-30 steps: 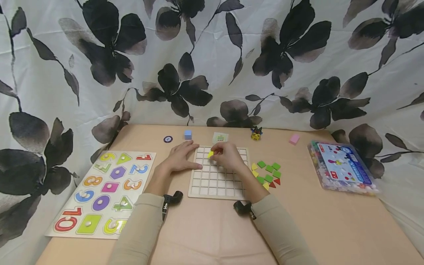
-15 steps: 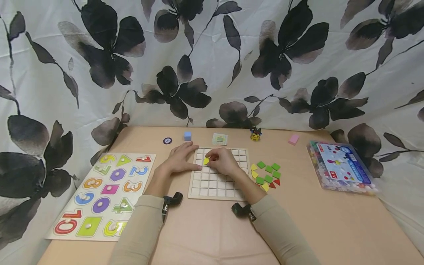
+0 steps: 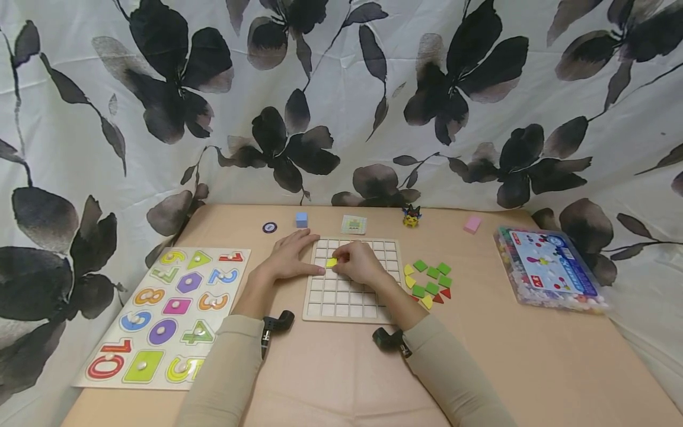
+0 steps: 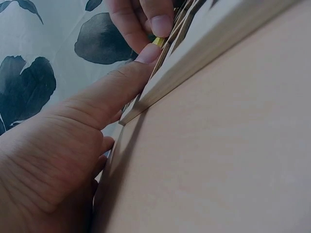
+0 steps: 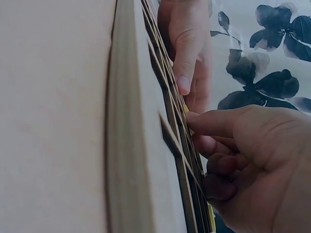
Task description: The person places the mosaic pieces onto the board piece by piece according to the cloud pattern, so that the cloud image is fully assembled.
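You are apparently seating the yellow tile (image 3: 331,262), pinched in your right hand (image 3: 360,263), on the grid board (image 3: 347,309) beneath those fingers (image 5: 218,122), left hand (image 3: 288,256) lying outstretched alongside, next move probably needing alignment, then release.

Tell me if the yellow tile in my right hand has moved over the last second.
Yes: the yellow tile has moved toward you and slightly left, judged against the white grid board.
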A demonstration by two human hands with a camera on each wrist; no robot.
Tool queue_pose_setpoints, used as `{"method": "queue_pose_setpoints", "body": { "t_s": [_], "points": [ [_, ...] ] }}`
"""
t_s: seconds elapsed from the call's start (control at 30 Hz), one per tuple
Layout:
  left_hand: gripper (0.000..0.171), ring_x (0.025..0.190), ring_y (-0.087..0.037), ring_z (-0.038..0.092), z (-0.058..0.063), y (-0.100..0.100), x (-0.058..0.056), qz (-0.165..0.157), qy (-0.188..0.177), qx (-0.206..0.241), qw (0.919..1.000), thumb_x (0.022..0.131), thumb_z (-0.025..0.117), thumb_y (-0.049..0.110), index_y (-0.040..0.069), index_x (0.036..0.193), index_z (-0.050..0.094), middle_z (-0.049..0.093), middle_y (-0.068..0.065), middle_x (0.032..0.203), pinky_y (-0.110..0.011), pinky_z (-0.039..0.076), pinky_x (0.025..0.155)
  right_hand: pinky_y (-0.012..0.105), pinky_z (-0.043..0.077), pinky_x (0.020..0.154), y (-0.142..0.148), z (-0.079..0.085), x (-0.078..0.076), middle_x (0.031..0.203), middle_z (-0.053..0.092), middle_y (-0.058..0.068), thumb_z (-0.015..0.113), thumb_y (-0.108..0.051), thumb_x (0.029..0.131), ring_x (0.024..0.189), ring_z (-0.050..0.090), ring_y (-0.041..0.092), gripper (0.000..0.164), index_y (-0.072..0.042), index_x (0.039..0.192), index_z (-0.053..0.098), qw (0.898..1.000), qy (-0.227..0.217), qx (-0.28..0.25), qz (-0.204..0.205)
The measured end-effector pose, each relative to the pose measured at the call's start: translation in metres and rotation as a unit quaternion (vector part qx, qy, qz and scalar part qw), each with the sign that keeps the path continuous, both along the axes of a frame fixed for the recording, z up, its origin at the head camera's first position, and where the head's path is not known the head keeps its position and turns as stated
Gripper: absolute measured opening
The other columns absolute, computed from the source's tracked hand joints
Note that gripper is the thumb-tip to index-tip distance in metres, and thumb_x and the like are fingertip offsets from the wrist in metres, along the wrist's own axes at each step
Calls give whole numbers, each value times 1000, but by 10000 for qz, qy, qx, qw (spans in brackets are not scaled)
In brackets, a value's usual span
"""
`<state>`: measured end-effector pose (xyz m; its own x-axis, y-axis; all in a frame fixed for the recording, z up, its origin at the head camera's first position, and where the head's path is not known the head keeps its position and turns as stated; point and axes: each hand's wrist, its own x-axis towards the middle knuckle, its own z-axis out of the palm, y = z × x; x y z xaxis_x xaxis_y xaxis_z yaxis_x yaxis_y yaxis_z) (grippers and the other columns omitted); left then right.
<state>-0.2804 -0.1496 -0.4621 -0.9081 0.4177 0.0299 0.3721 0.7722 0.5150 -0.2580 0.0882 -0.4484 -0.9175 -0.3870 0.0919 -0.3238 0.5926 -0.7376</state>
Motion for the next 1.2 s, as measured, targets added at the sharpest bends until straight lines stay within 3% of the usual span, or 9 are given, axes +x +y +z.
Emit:
{"method": "queue_pose_setpoints", "body": {
  "t_s": [0.33, 0.67, 0.8, 0.97, 1.2],
  "points": [
    [100, 161, -34, 17, 1, 1, 1, 17, -61, -82, 9999, 79, 80, 66, 21, 160, 42, 25, -13, 173, -60, 11, 129, 23, 45, 60, 3, 5, 0, 80, 67, 0, 83, -10, 87, 69, 56, 11, 32, -3, 118, 77, 9999, 19, 42, 149],
    [100, 162, -33, 17, 0, 0, 0, -9, -102, 33, 9999, 79, 81, 65, 21, 160, 42, 25, -11, 173, -59, 10, 129, 28, 50, 70, 25, 38, 8, 99, 72, 1, 80, -20, 93, 81, 59, 17, 31, -9, 121, 76, 9971, 423, 3, 636],
    [101, 162, -32, 16, -3, 0, -1, 31, -153, 22, 9999, 78, 80, 67, 23, 160, 42, 25, -9, 173, -59, 10, 130, 29, 52, 69, 41, 50, 11, 105, 74, 7, 80, -19, 92, 83, 61, 18, 32, -12, 123, 76, 9953, 544, -106, 796],
    [101, 162, -34, 16, -2, 1, -2, 33, -112, -98, 9999, 79, 79, 67, 23, 161, 41, 24, -11, 173, -59, 11, 129, 33, 53, 73, 63, 62, 12, 109, 75, 10, 80, -18, 93, 86, 61, 21, 34, -12, 126, 75, 9964, 609, -154, 570],
    [102, 161, -36, 17, 0, 1, 0, 7, -55, -101, 9999, 78, 81, 65, 20, 161, 41, 25, -13, 173, -60, 11, 129, 35, 52, 78, 96, 65, 7, 115, 74, 10, 77, -21, 95, 93, 61, 23, 33, -15, 127, 74, 9986, 510, -105, 53]
  ]
}}
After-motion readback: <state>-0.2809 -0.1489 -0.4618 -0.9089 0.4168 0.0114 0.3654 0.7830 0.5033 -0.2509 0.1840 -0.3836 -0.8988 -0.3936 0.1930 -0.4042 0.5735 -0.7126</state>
